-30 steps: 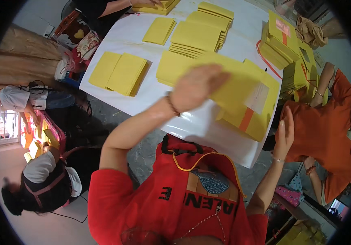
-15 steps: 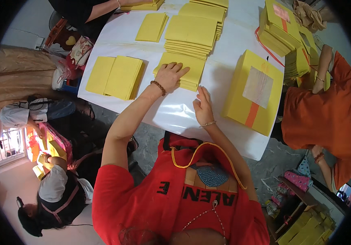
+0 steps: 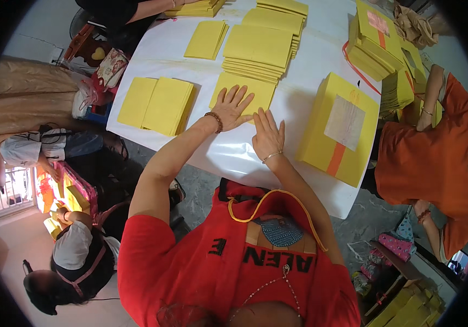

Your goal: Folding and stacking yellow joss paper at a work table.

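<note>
Two bare hands: left hand [image 3: 231, 109] open, palm down, fingers spread on a flat pile of yellow paper packets [image 3: 265, 94]; right hand [image 3: 268, 139] open at its 5 o'clock, fingertip contact unclear.
Pile's place: glossy white tabletop [image 3: 321, 43], 6 o'clock of a long overlapping row of yellow paper packets [image 3: 258, 43].
Palm's likely reason: steadying the pile.
Since half a second ago: right hand has turned palm-down, nearer the left; left fingers spread wider.
</note>
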The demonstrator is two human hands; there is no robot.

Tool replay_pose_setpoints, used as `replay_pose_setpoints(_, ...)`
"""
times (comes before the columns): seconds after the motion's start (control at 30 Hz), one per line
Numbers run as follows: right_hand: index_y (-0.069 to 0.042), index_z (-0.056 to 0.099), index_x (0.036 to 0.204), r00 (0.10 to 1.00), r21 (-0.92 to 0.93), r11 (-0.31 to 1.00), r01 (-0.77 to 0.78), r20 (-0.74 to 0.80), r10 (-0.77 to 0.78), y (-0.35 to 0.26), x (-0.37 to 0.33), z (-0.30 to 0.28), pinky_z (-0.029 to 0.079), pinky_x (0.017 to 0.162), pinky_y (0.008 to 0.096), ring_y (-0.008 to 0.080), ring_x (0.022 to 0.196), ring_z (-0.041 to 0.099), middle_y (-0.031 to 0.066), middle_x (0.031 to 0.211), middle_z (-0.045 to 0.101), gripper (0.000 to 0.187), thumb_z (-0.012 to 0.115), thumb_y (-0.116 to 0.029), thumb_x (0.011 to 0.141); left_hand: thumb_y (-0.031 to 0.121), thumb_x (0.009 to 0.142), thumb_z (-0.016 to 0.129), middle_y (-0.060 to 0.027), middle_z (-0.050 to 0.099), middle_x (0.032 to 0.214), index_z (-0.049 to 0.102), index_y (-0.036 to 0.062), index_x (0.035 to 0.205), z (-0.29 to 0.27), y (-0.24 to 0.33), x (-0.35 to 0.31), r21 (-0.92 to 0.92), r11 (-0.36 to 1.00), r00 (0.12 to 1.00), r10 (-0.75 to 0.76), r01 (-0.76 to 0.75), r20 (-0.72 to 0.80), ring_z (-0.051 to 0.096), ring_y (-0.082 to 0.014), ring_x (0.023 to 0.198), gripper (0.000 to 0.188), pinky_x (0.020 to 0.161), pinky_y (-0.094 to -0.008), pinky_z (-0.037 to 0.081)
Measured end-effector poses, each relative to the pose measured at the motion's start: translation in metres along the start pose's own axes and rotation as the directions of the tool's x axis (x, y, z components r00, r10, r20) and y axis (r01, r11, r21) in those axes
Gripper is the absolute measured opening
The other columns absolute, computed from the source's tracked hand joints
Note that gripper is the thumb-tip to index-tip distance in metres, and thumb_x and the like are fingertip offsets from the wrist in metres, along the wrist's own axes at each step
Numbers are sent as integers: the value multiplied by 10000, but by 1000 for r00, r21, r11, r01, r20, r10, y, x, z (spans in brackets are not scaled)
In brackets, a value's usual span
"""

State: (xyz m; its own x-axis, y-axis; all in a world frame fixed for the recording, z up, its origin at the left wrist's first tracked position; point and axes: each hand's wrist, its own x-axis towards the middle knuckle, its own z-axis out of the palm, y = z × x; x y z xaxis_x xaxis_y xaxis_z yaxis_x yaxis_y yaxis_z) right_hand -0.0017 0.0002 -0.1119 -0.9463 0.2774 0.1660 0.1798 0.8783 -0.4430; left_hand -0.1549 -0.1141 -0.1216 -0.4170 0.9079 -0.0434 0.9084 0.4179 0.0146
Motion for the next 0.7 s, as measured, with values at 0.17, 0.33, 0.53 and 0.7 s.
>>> replay_pose_setpoints(0.17, -83, 431, 1300, 980, 20, 997, -72, 188, 67, -2, 8, -7, 161, 1023, 617, 261, 1324, 253, 51, 1401, 357, 546, 503, -83, 759, 439, 908, 393, -120, 209, 1469, 335, 331, 1373, -9, -11, 0, -109, 994, 999, 4, 1, 48, 177, -311, 1345, 481, 1068, -504, 121)
replay_pose_setpoints(0.33, -17, 427, 1283, 997, 643, 766, -4, 66, -50, -33, -28, -79, 274, 1048, 388, 325, 1282, 320, 154, 1393, 339, 474, 529, -106, 829, 410, 878, 449, -126, 277, 1436, 387, 313, 1345, -19, -9, 8, -109, 994, 993, 35, -23, 113, 256, -322, 1306, 481, 1042, -487, 202)
replay_pose_setpoints(0.53, -40, 531, 1197, 998, 629, 777, -37, 58, 1, 6, -51, -222, 390, 946, 340, 286, 1105, 527, 147, 1183, 555, 338, 529, -106, 865, 354, 879, 469, -80, 437, 1305, 521, 203, 1218, -40, -10, 24, -166, 986, 989, 59, -36, 135, 400, -291, 1194, 374, 936, -461, 361)
replay_pose_setpoints(0.7, -51, 599, 1077, 992, 144, 989, 38, -128, -19, 112, -51, -232, 394, 925, 371, 321, 1096, 528, 136, 1124, 593, 278, 556, -205, 850, 369, 902, 466, -142, 515, 1230, 602, 154, 1119, -53, 1, 32, -194, 979, 998, 62, -60, 6, 507, -334, 1085, 335, 885, -437, 431)
